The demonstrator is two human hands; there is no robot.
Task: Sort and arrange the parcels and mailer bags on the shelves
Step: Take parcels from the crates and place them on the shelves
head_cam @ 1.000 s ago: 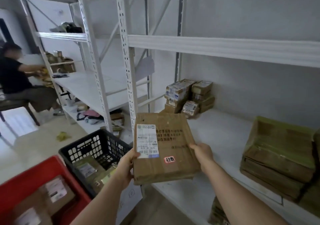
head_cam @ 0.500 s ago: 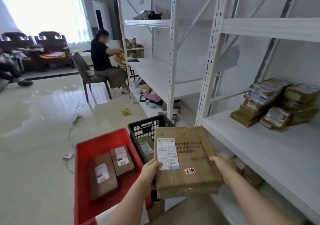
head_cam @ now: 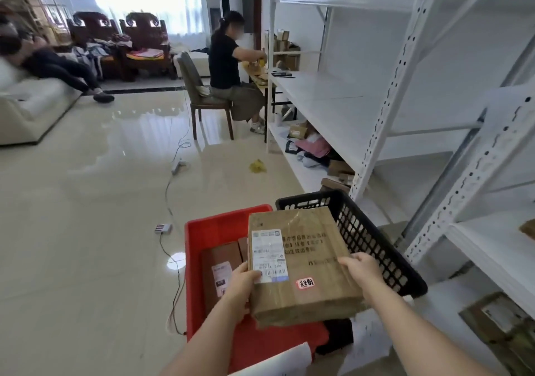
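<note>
Held level in both hands over two crates: a flat brown box (head_cam: 301,262), white label (head_cam: 269,256) at its left edge, small red sticker (head_cam: 305,283) near its near edge, dark print across the top. Left hand (head_cam: 241,286) with its grip closed on the box's near-left corner, thumb pressed on the label's lower edge. Right hand (head_cam: 363,268) gripping the box's right edge, fingers curled over the top. Directly beneath, a red crate (head_cam: 208,232) on the floor, holding smaller brown parcels (head_cam: 221,271) with labels near its left wall. Just right of it and touching, a black lattice crate (head_cam: 373,245), its contents mostly hidden by the box. At far right, white metal shelves (head_cam: 489,248) with perforated posts; a brown parcel (head_cam: 498,317) low in the right corner, blurred. Further along, on the lowest shelf, loose parcels and a pink item (head_cam: 314,147). On the tiled floor (head_cam: 86,231), a cable with a power strip (head_cam: 178,166) and a yellow scrap (head_cam: 257,166). Beyond, a person (head_cam: 228,69) in a dark top seated on a chair (head_cam: 199,97) at the shelf's far end, handling something yellow. Farthest back, dark carved chairs (head_cam: 144,42) before a bright window, and another person reclined on a pale sofa (head_cam: 29,109) at left.
</note>
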